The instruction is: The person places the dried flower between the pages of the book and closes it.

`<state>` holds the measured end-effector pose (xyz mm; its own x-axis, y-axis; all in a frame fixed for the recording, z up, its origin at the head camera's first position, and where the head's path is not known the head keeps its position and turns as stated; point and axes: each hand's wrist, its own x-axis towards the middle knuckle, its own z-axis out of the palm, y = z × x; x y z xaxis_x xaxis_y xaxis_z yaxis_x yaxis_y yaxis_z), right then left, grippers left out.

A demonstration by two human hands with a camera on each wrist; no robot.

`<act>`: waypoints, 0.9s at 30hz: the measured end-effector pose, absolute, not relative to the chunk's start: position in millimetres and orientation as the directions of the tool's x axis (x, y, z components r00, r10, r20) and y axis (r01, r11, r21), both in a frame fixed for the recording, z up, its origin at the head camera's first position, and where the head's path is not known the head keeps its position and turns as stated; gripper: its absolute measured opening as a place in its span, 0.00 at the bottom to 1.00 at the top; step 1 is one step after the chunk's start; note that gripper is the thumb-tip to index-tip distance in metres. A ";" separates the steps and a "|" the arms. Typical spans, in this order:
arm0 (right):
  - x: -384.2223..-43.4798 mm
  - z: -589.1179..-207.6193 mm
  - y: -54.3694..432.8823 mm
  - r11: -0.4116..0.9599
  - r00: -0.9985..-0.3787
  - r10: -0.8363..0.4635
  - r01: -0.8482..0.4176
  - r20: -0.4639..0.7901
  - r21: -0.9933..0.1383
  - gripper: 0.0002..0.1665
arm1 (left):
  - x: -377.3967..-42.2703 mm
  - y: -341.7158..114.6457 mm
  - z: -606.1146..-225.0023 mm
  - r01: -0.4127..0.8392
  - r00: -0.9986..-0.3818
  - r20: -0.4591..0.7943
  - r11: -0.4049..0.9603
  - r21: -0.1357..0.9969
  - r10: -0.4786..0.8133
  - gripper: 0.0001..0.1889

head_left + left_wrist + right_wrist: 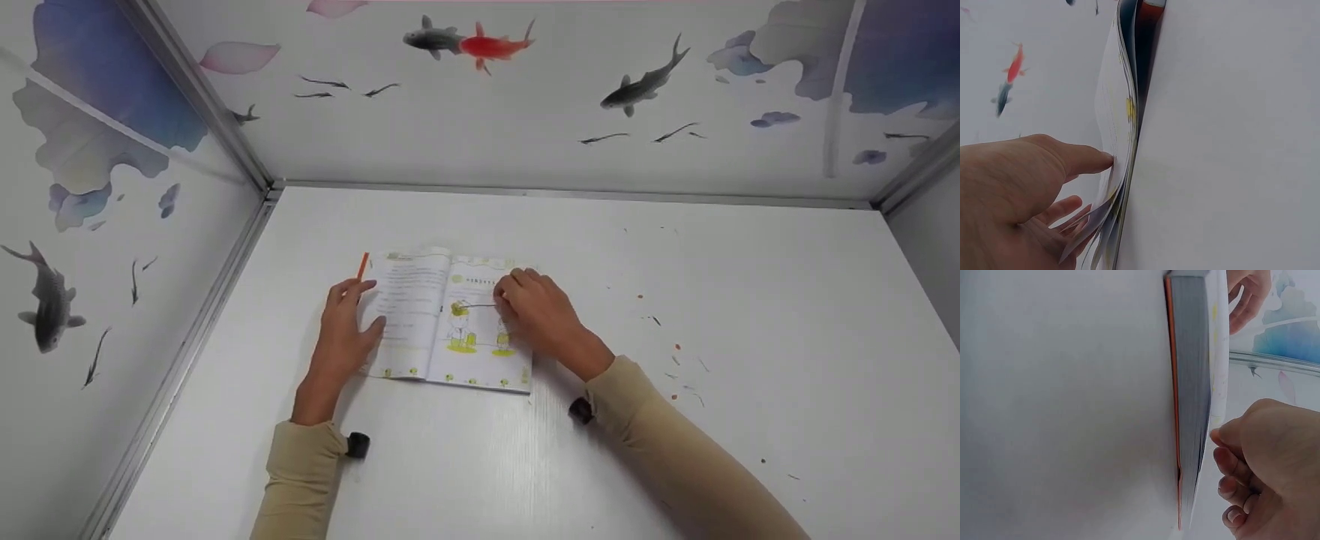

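Observation:
A thick book (405, 319) lies open on the white table, with text on the left page and a yellow-and-white illustration on the right page (480, 371). My left hand (345, 330) rests on its left side, thumb and index finger spread over the page. In the left wrist view the thumb presses the paper, and loose page edges (1086, 230) fan out beside the fingers. At the right page's outer edge, my right hand (536, 311) pinches the paper between thumb and curled fingers. Its knuckles cover the upper right of the illustration.
An orange strip (363, 266) shows at the book's upper left edge. Small dark and red specks (677, 346) mark the white table (465, 465) to the right. A metal rail (570, 197) and printed fish walls (525, 112) bound the back and left. Both wrists carry small black devices (358, 445).

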<state>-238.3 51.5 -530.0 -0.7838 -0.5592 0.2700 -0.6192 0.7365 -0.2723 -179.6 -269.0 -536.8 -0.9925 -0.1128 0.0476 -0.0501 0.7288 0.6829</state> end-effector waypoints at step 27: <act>-245.5 -531.4 104.4 0.811 -0.883 -0.455 -0.466 0.119 -0.354 0.28 | -169.6 -256.6 -533.0 -0.125 -0.987 0.008 0.812 0.571 -0.158 0.32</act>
